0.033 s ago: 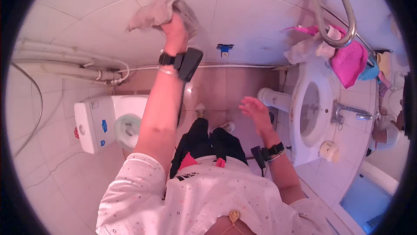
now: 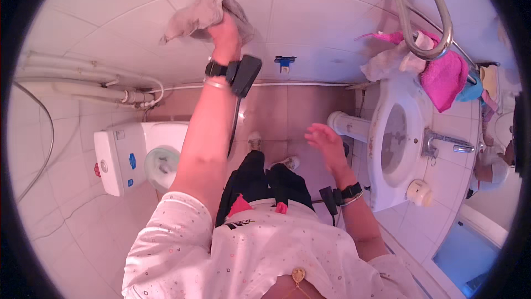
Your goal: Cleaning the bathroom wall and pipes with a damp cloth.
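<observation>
A crumpled greyish-pink cloth [image 2: 202,14] is held by my left hand [image 2: 224,31] against the white tiled wall [image 2: 310,20]. The cloth covers most of that hand's fingers, and one end hangs out to the left. My left arm is stretched far forward, with a black strap and a dark box at the wrist. Lower and to the right, my right hand [image 2: 327,143] hovers in the air with nothing in it, its fingers loosely bent and apart. The white washbasin [image 2: 376,172] lies to the right of it.
On the left stand a white toilet [image 2: 113,161] and white pipes [image 2: 83,86]. A blue hook [image 2: 285,63] sits on the wall ahead. At the upper right, a metal rail [image 2: 404,17] juts out near a pink towel [image 2: 445,80]. A faucet [image 2: 451,143] extends beside the basin.
My left hand and wrist have shifted slightly to the right and up along the wall, the cloth moving with them. The right hand stays nearly still.
</observation>
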Tool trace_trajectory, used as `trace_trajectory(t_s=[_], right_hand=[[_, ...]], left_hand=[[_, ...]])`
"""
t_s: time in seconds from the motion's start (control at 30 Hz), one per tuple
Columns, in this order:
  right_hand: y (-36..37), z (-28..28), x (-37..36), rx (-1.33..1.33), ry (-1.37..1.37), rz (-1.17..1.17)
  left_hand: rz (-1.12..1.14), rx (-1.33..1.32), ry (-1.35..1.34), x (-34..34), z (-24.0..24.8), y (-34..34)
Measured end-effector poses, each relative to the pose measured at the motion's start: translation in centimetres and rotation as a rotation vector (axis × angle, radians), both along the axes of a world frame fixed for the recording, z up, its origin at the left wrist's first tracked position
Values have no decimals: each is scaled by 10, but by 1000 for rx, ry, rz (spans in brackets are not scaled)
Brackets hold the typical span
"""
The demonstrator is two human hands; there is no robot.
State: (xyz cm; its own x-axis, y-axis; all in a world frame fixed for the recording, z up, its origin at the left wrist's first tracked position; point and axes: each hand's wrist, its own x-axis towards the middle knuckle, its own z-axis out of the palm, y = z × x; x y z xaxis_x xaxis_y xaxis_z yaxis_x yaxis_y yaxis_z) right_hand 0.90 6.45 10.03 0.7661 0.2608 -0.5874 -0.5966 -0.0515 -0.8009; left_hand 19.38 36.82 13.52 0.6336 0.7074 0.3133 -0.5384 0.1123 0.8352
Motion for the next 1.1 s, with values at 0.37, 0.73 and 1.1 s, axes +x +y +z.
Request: trace_trajectory(t_s=[0.37, 0.73, 1.1], right_hand=[[-59, -62, -12, 6, 59, -40], [-17, -58, 6, -31, 149, 94], [16, -63, 38, -118, 118, 131]], left_hand=[[1281, 1870, 1274, 57, -119, 31], [1344, 2568, 2125, 63, -245, 84], [791, 1930, 1695, 29, -275, 45]])
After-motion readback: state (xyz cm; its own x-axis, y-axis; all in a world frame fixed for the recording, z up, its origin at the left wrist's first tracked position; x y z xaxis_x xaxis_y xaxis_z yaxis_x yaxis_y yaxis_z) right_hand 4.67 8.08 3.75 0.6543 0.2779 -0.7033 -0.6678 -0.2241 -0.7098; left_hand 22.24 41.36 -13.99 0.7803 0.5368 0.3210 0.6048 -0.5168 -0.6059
